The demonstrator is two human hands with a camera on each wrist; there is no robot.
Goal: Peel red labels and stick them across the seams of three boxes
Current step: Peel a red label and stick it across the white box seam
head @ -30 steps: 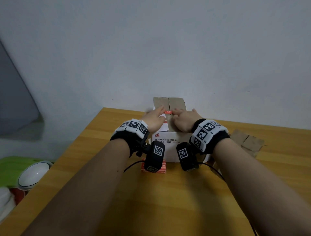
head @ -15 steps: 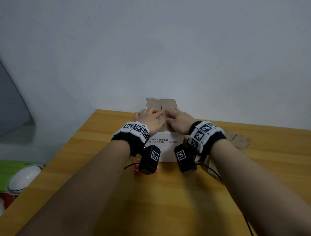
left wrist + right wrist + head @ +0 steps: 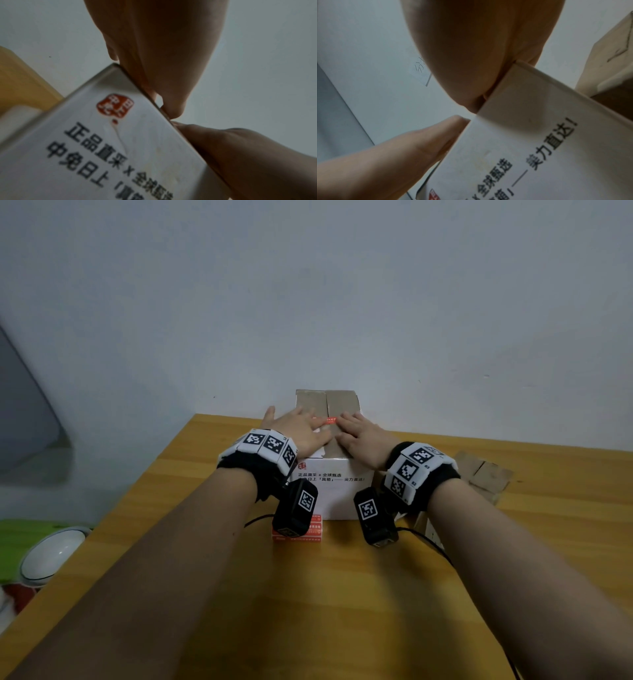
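Observation:
A white box with black print stands on the wooden table, its brown top flaps closed. A red label lies across the seam of those flaps. My left hand lies flat on the left flap, fingers straight, fingertips at the label's left end. My right hand lies flat on the right flap and touches the label's right end. In the left wrist view the palm rests on the box's top edge. In the right wrist view the thumb lies along the box.
A brown box stands behind the white one against the wall. A third cardboard box sits to the right. A red sheet of labels lies in front of the white box. The table's left edge is close; a white bowl sits beyond it.
Both hands have flattened and spread on the box top; the right hand's curled fingers have straightened. The label now shows between the fingertips. The camera view shifted slightly.

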